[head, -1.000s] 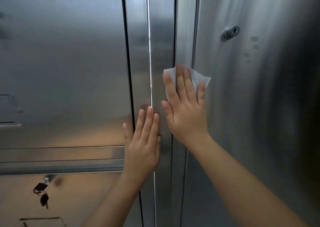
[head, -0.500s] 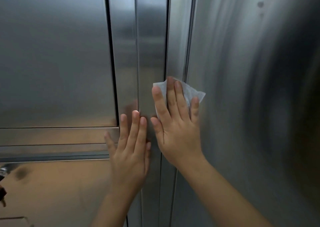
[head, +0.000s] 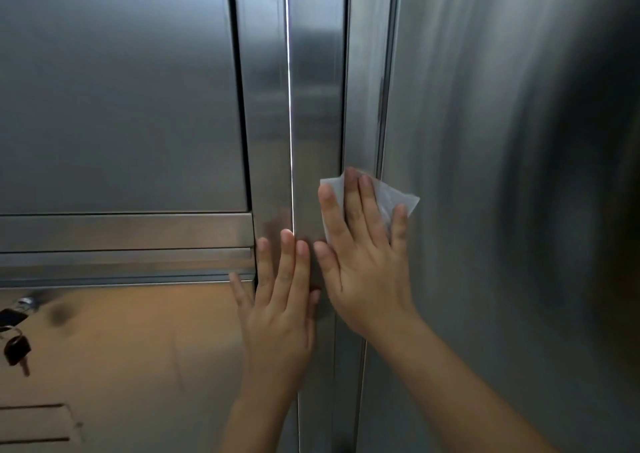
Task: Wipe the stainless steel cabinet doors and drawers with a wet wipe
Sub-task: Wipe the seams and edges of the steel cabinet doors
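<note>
Both hands flat on the steel: right hand [head: 367, 265] fingers spread pressing the wipe [head: 388, 194] against the door seam, left hand [head: 280, 300] bracing, fingers together.

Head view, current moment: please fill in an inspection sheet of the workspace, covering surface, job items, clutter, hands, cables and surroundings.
Surface: stainless steel cabinet front, made up of upper left door, lower left panel, centre post and right door.
Job's things: wet wipe, white, pressed flat across the seam between centre post and right door.
Clutter: keys hanging from a lock at the left edge of the view.
Hands: right hand presses the wet wipe with straight fingers; left hand rests flat on the steel beside it, holding nothing.
Cables: nothing seen.
Surroundings: nothing seen beyond the cabinet.
</note>
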